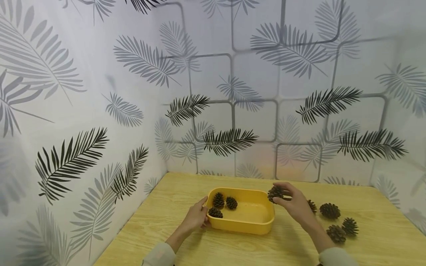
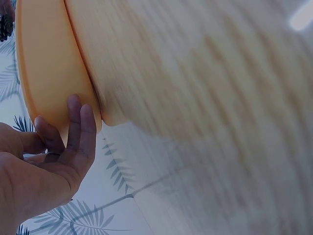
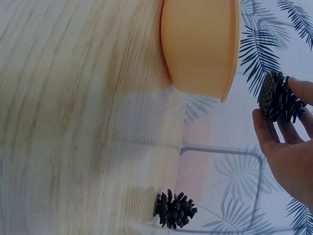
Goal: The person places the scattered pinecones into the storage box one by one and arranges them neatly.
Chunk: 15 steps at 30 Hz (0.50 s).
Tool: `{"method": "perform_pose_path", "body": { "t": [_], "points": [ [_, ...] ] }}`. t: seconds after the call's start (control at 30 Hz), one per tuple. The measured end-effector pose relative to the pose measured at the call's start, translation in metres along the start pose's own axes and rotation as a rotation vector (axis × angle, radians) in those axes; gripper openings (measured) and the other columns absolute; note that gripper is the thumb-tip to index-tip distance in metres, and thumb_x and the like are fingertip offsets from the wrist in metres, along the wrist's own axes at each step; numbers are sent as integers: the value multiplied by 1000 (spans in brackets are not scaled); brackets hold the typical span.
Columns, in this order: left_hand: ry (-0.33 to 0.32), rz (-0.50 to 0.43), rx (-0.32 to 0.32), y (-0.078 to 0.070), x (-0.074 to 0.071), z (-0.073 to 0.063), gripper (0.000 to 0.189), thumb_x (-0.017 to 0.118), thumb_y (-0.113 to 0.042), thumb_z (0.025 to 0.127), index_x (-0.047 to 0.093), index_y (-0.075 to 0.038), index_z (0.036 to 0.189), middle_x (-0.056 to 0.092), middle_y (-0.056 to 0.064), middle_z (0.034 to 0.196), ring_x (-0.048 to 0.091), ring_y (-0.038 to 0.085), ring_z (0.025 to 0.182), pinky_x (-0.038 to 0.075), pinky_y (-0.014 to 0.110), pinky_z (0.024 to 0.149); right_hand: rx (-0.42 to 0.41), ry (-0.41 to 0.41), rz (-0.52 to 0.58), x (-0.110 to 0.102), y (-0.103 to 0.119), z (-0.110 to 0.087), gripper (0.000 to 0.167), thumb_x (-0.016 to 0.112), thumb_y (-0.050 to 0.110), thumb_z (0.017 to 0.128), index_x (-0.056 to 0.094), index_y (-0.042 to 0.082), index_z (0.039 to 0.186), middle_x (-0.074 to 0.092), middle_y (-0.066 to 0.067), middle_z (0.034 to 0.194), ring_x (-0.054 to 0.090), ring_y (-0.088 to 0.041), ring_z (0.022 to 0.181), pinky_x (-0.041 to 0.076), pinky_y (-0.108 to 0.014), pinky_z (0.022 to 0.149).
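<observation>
My right hand (image 1: 293, 205) pinches a pine cone (image 1: 275, 194) between thumb and fingers, by the right end of a yellow plastic tub (image 1: 237, 226). In the right wrist view the held pine cone (image 3: 279, 98) is raised above the table, apart from the tub wall (image 3: 200, 49). My left hand (image 1: 194, 218) holds the tub's left end. The left wrist view shows those fingers (image 2: 87, 129) against its outer wall. Three pine cones lie inside the tub toward its left side, one of them a cone (image 1: 231, 202) nearest the middle.
Several more pine cones lie on the wood-grain table (image 1: 253, 251) to the right, among them a cone (image 1: 330, 210) behind a close pair (image 1: 337, 233). One cone (image 1: 312, 206) is partly hidden by my right hand. Leaf-patterned curtains (image 1: 213, 111) rise at the back and left.
</observation>
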<state>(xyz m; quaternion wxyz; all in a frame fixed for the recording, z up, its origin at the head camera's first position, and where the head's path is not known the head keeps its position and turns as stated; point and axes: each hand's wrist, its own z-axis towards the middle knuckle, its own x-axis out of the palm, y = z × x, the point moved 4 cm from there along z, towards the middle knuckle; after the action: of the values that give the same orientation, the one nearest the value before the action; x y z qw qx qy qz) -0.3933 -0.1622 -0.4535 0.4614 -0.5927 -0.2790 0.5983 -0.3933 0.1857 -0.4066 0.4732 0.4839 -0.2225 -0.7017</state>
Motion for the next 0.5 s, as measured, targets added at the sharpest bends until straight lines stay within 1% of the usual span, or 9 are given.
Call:
{"method": "perform_pose_path", "body": {
  "t": [0.23, 0.5],
  "points": [
    [2, 4, -8, 3, -1, 2, 53, 37, -7, 113, 24, 5, 162, 60, 19, 71, 72, 35, 66, 62, 39, 58, -17, 1, 12, 8, 7, 4, 50, 73, 11, 98, 57, 8, 146, 56, -21, 146, 55, -44, 130, 52, -57, 103],
    [-1, 7, -1, 0, 0, -1, 53, 37, -6, 113, 24, 7, 162, 59, 18, 70, 72, 37, 66, 63, 41, 59, -33, 7, 23, 20, 12, 7, 49, 73, 10, 98, 59, 9, 144, 59, -19, 141, 57, -42, 128, 53, -54, 103]
  ]
}}
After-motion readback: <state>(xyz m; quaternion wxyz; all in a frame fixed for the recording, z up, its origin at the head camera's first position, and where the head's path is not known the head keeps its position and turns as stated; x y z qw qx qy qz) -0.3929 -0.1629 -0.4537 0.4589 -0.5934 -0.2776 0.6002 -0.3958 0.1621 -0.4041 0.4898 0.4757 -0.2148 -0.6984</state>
